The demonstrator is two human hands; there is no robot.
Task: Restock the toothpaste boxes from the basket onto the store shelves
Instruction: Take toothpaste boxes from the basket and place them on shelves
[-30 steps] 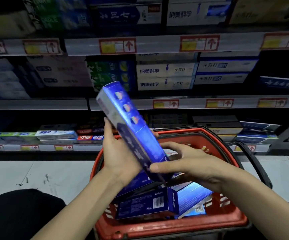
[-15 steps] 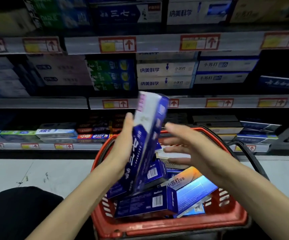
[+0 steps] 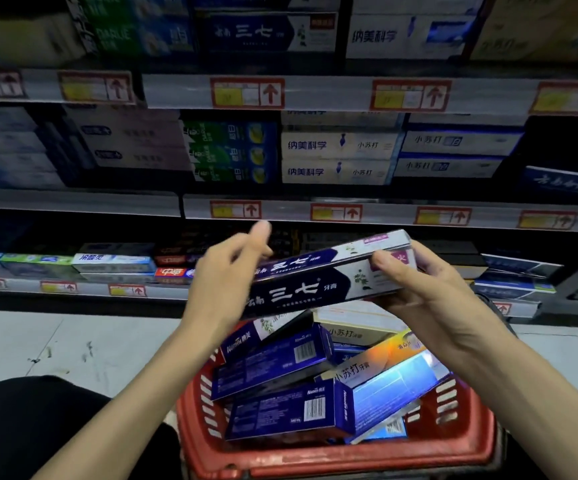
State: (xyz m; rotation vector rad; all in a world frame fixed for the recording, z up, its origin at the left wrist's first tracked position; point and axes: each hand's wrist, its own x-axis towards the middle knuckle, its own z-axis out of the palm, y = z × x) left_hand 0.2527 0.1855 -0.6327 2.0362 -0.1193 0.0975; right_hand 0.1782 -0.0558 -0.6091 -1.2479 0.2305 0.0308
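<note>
- The box [image 3: 318, 278], navy and white, lies nearly level in the air above the basket [image 3: 315, 462], with its right end higher.
- The right hand [image 3: 429, 292] pinches that right end, thumb on the front face and fingers behind.
- The left hand [image 3: 225, 278] is at the left end and blurred. I cannot tell whether it grips or only touches.
- If only one end is truly held, the long box could swing down and fall into the basket or onto the floor [image 3: 72, 341].
- Misplacing it looks easy. A matching box [image 3: 266, 32] sits on the top shelf, far up, among look-alike navy and white brands.
- Sliding it in carelessly could nudge stacked neighbours out of line.
- The loose boxes [image 3: 280, 407] in the basket lie tilted across each other, so pulling the next one could tip another over the rim.
- The floor is pale tile, scuffed at the left, and the basket stands near, in front of the bottom shelf [image 3: 72, 289].
- The room is a dim store aisle with three tiers of shelves and red-framed price tags [image 3: 247, 93] bearing arrows.
</note>
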